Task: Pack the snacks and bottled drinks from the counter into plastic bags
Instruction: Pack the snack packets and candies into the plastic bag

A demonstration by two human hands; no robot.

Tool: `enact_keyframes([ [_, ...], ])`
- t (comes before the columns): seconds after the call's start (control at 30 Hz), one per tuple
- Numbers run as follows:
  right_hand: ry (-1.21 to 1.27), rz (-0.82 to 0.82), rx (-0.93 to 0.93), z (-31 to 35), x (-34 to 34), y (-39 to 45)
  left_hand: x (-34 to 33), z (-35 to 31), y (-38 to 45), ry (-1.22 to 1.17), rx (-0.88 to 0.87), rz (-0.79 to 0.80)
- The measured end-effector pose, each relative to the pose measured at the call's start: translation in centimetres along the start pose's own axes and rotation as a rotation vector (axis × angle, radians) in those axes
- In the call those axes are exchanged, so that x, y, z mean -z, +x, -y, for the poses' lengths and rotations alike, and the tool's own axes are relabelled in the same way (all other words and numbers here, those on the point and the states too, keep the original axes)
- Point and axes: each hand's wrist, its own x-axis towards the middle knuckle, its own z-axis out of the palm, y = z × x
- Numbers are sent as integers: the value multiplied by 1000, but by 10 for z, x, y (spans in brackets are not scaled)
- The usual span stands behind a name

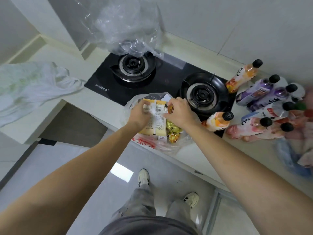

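- My left hand (pixel 138 112) is over the clear plastic bag (pixel 130 106) at the front edge of the counter (pixel 81 102), fingers curled around the two yellow-and-white snack packets (pixel 155 118).
- The packets stand side by side, printed backs up, barcode showing, lower ends inside the bag's mouth.
- My right hand (pixel 179 112) is just right of the packets, fingers pinching a small orange-brown wrapped snack (pixel 170 108) at the bag's opening.
- Gold-wrapped candies (pixel 173 131) lie in the bag under my right wrist; a small white sachet (pixel 162 138) sits beside them.
- The bag has red print (pixel 144 143) on its near side and hangs a little over the counter edge.
- The bag sits just in front of the black two-burner gas stove (pixel 169 77), between the burners.
- One orange bottle (pixel 218 122) leans on the stove's right front corner, black cap on, near my right forearm.
- Another orange bottle (pixel 243 75) stands at the stove's right rear edge.
- Purple bottles (pixel 259 91), a clear one with a red-and-blue label (pixel 271 112) and pink bottles (pixel 254 128) are clustered on the counter right of the stove, all with black caps, touching each other.
- More bagged stuff at the far right edge is blurred; I cannot tell what it is.
- A crumpled clear bag (pixel 123 29) sits over the left rear burner.
- A white bag with green print (pixel 32 83) lies flat on the counter at left, well apart from the stove.
- Below I see grey trousers (pixel 144 200) and pale sneakers (pixel 143 176) on the tiled floor.
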Motion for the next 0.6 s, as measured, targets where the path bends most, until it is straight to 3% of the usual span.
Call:
enact_keyframes([
  [0.3,-59,56,-15,7,-5,-1,7,9,-1,538,-251,-52],
  [0.6,-2,23,-42,2,-4,-18,-16,-1,-2,553,-439,110],
])
